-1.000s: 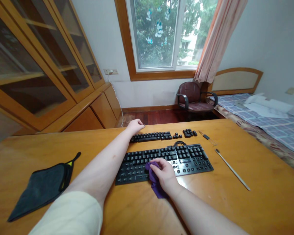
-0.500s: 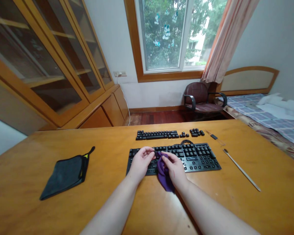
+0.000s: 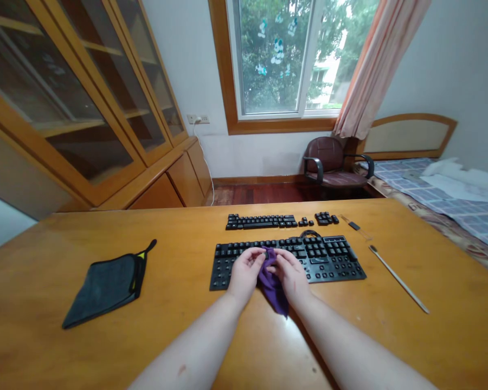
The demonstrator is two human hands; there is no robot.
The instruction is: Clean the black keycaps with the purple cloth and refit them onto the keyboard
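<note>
My left hand (image 3: pixel 246 272) pinches a small dark keycap (image 3: pixel 265 255), mostly hidden by fingers and cloth. A crumpled purple cloth (image 3: pixel 274 295) is bunched in my right hand (image 3: pixel 290 275), its thumb and fingers pressed together beside the keycap. One end of the cloth hangs down toward the table. Both hands are over the front of a black keyboard (image 3: pixel 333 268), which has bare switches in its lower rows and caps on its upper ones. Behind it, loose black keycaps (image 3: pixel 262 222) lie in rows, with smaller groups to their right.
On the wooden table (image 3: pixel 179 346), a folded dark grey cloth (image 3: pixel 106 284) with a loop lies at left. To the right are a wire keycap puller (image 3: pixel 354 225) and a long thin brush (image 3: pixel 398 279). A chair (image 3: pixel 327 160) stands beyond the table.
My left hand has moved slightly right, bringing the keycap against the purple cloth. The two hands are now closer together. The view has shifted a little.
</note>
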